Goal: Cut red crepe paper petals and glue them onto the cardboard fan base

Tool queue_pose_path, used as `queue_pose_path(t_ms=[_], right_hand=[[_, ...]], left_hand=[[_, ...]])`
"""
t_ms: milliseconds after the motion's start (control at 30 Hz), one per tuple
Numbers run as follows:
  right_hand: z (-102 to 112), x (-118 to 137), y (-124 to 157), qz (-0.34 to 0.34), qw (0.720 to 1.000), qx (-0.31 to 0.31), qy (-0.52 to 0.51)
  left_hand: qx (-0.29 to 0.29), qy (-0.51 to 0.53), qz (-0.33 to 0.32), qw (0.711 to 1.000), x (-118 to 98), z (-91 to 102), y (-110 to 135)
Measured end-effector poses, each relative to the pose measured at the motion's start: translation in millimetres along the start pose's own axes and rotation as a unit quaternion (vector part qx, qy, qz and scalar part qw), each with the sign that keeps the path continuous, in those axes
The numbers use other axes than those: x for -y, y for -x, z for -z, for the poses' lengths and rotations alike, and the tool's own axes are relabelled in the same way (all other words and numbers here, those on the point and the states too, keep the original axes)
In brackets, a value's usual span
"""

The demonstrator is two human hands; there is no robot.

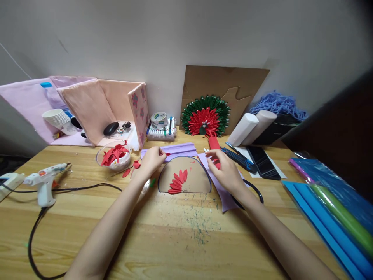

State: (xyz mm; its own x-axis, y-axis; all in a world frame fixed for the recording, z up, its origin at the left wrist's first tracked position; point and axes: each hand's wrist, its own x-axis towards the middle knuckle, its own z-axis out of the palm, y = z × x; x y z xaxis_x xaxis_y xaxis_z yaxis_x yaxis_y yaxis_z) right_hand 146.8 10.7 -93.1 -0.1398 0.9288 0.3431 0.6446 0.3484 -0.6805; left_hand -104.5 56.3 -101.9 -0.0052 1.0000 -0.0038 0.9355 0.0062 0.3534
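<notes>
A half-round cardboard piece (198, 179) with a dark outline lies on the table between my hands. Several red paper petals (178, 181) fan out over its lower left part. My left hand (154, 160) is closed at its upper left edge, with a small red petal (168, 154) at the fingertips. At the right edge, my right hand (225, 171) hovers with curved fingers and the thumb apart. Red shows in the gap between them, seemingly from the red strip (214, 142) behind. Purple sheets (180, 149) lie behind and to the right of the cardboard.
A glue gun (46, 181) with its cable stands left, near a clear bowl (126, 161) of red scraps. A green and red peacock-like fan (205, 116) leans on cardboard (201, 77) at the back. A phone (264, 162) and blue rolls (314, 217) lie right.
</notes>
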Motion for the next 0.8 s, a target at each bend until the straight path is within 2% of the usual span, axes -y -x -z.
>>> queue_pose_path(t_ms=[100,267,367,500,633,800], right_hand=[[-1.4,-0.1,1.3,0.006,1.000,0.015,0.003],[-9.3,3.4,6.8,0.012,0.999,0.046,0.003],[-19.1,9.5,9.6,0.023,0.997,0.075,0.004],[-32.5,24.0,6.3,0.060,0.992,0.114,-0.013],[-40.4,41.7,-2.0,0.091,0.988,0.118,-0.028],[-40.8,53.6,-9.3,0.098,0.986,0.122,-0.065]], left_hand=[[0.002,-0.030,0.027,0.999,7.6,11.0,0.2],[0.033,-0.083,0.068,0.994,29.6,45.7,9.3],[0.054,-0.111,0.104,0.987,36.2,59.1,17.8],[0.074,-0.130,0.130,0.980,33.7,56.0,20.6],[0.065,-0.141,0.146,0.977,29.2,45.8,16.2],[0.050,-0.126,0.123,0.983,28.8,44.9,15.6]])
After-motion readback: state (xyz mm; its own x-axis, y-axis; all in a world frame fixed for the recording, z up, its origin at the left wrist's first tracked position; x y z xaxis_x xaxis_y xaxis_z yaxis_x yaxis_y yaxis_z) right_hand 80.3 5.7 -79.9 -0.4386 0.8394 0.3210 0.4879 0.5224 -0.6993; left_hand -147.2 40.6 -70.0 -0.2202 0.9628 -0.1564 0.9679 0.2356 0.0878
